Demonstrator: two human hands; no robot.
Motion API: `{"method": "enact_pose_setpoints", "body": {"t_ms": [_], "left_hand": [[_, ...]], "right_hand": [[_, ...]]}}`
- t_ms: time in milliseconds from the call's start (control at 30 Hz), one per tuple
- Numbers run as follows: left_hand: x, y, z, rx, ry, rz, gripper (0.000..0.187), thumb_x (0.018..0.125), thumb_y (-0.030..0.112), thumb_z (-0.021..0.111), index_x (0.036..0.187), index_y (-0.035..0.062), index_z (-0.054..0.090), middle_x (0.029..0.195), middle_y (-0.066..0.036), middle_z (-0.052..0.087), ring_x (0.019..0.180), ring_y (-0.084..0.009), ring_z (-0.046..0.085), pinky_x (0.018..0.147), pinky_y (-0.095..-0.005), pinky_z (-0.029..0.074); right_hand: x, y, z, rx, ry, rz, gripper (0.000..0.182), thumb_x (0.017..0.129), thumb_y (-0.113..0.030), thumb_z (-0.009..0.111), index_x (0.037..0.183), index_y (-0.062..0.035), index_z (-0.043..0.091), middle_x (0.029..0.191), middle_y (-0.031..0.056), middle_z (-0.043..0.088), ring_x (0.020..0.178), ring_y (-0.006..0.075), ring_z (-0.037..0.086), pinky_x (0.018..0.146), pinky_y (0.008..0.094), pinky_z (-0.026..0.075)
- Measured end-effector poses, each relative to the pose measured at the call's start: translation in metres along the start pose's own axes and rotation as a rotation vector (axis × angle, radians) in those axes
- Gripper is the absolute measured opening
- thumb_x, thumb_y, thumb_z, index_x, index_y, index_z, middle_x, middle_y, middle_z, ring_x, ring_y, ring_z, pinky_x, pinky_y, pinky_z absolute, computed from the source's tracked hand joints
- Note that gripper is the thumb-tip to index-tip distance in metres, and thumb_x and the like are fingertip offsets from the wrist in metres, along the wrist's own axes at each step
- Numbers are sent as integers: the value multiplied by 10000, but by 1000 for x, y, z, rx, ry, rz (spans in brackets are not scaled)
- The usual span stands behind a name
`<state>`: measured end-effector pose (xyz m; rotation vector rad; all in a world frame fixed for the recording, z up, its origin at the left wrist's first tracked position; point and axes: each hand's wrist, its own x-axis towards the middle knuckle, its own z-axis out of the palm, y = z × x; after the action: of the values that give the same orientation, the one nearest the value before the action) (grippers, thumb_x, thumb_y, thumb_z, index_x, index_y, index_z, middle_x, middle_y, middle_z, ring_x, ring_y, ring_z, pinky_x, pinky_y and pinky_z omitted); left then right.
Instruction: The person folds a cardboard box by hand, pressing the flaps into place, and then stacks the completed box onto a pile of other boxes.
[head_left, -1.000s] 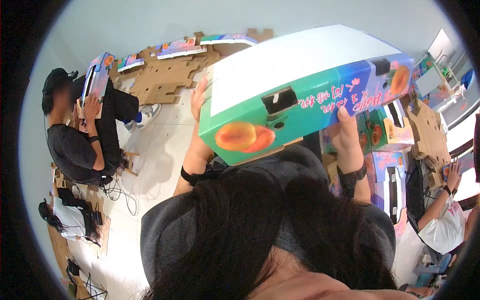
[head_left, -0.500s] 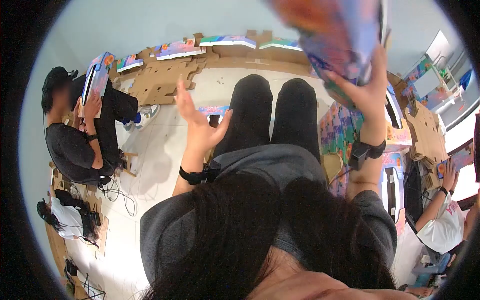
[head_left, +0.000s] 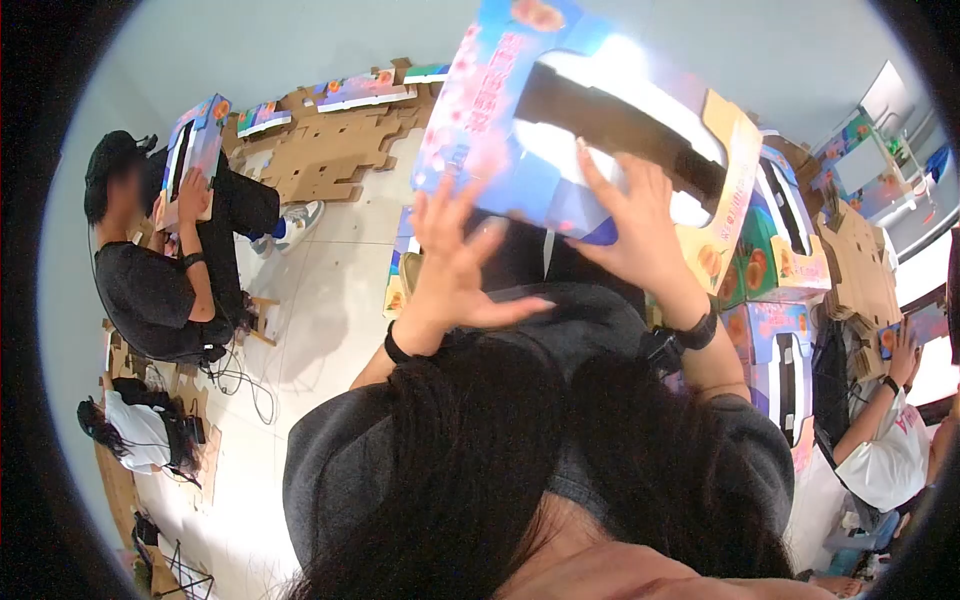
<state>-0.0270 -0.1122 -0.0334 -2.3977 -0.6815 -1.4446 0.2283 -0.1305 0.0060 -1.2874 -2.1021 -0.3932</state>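
A printed cardboard carton [head_left: 470,110] with peach pictures and a long cut-out window stands tilted over my thighs. My right hand [head_left: 640,225] lies against its near side with fingers stretched and spread, fingertips overlapping the window edge. My left hand [head_left: 450,265] is open at the carton's lower left corner, its fingers apart and slightly blurred. The upper fingertips overlap the corner in this view. Most of my knees is hidden behind the carton.
At right stand printed cartons [head_left: 790,235] and a stack of flat brown cardboard [head_left: 855,270]. Cardboard sheets [head_left: 325,155] lie along the wall. A seated person [head_left: 145,270] at left holds another carton [head_left: 205,140]. Further people sit at lower left and right.
The carton came down from the upper right to the middle, its window side now facing me. My right hand moved left with it; my left hand moved right to its corner.
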Motion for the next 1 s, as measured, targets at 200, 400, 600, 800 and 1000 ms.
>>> {"method": "enact_pose_setpoints", "body": {"t_ms": [200, 400, 600, 800, 1000], "left_hand": [[26, 19, 7, -243, -278, 69, 864, 697, 614, 826, 1396, 181, 559, 1536, -173, 435, 1475, -436, 323, 1199, -619, 123], [16, 6, 37, -235, -505, -44, 1032, 699, 679, 785, 1511, 142, 442, 1633, -204, 268, 1541, -435, 149, 1218, -643, 34], [13, 7, 38, -264, -464, -53, 1130, 654, 713, 799, 1547, 150, 398, 1644, -199, 244, 1544, -435, 133, 1218, -641, 43], [6, 10, 39, -333, -387, -74, 1148, 662, 726, 787, 1563, 149, 370, 1652, -197, 222, 1543, -438, 131, 1212, -652, 53], [7, 13, 36, -263, -497, -43, 1147, 681, 742, 744, 1585, 163, 340, 1650, -206, 218, 1544, -429, 133, 1211, -651, 67]], "right_hand": [[-8, -6, 31, 128, -153, -101, 883, 615, -227, 870, 1437, -194, 549, 1312, 199, 497, 1210, 410, 462, 1035, 520, 356], [-11, -8, 50, 55, -361, -141, 759, 649, -232, 795, 1344, -15, 581, 1432, 254, 458, 1317, 474, 398, 1138, 570, 303], [-9, -10, 22, 224, -188, -197, 607, 715, -361, 820, 1201, -28, 672, 1409, 228, 511, 1419, 424, 379, 1156, 554, 317], [-17, 20, 23, 187, -248, -8, 549, 809, -348, 773, 1232, -31, 622, 1297, 202, 611, 1273, 425, 519, 1085, 512, 385], [-29, 14, 35, 75, -94, -7, 502, 839, -383, 722, 1189, -34, 633, 1121, 182, 648, 1091, 384, 576, 962, 469, 421]]}}
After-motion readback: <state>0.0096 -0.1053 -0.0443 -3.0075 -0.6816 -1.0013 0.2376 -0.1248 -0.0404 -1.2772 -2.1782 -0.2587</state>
